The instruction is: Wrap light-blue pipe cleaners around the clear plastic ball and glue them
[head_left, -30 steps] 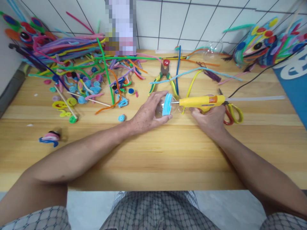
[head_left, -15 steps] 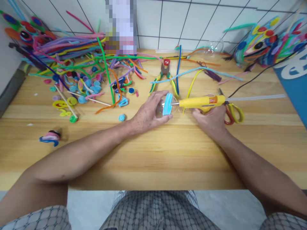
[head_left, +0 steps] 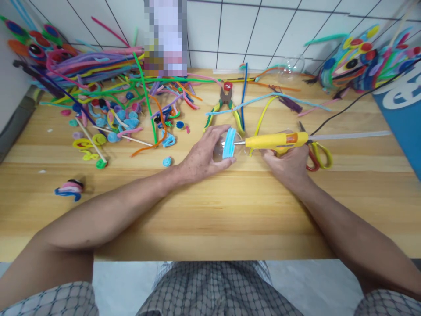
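Note:
My left hand (head_left: pixel 202 156) is wrapped round a clear ball (head_left: pixel 219 151) that has a light blue pipe-cleaner band (head_left: pixel 229 143) wound on it. My right hand (head_left: pixel 288 163) grips a yellow glue gun (head_left: pixel 276 140) lying level above the wooden table (head_left: pixel 210 210). The gun's metal tip touches the right side of the blue band. A clear glue stick (head_left: pixel 351 135) sticks out of the gun's back, to the right.
A heap of coloured pipe cleaners (head_left: pixel 98 74) and small coils (head_left: pixel 115 118) fills the back left. Pliers (head_left: pixel 226 103) lie behind my hands, scissors (head_left: pixel 317 153) just right of the gun. A finished pipe-cleaner figure (head_left: pixel 358 59) and a blue box (head_left: pixel 403 101) stand at the back right.

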Available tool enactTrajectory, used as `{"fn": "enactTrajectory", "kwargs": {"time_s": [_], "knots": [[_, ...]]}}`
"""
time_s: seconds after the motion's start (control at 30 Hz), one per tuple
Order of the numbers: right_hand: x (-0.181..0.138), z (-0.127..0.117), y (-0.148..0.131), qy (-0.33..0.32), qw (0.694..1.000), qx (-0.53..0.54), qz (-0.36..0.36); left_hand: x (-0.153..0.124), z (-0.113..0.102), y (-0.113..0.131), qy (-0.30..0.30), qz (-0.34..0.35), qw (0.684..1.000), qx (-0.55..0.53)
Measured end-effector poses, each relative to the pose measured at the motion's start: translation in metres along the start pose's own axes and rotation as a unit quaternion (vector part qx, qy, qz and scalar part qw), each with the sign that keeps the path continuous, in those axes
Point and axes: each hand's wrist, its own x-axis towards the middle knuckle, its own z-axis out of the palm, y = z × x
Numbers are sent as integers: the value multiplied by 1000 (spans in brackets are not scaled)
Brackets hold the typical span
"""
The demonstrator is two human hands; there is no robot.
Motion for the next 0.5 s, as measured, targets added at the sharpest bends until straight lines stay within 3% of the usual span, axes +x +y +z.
{"fn": "enactTrajectory", "kwargs": {"time_s": [0.33, 0.5], "knots": [[1, 2, 3, -2, 1000, -20, 12, 0, -1, -1, -8, -8, 1000, 3], [3, 2, -3, 32, 999, 9, 35, 0, -1, 0, -4, -5, 1000, 0]]}}
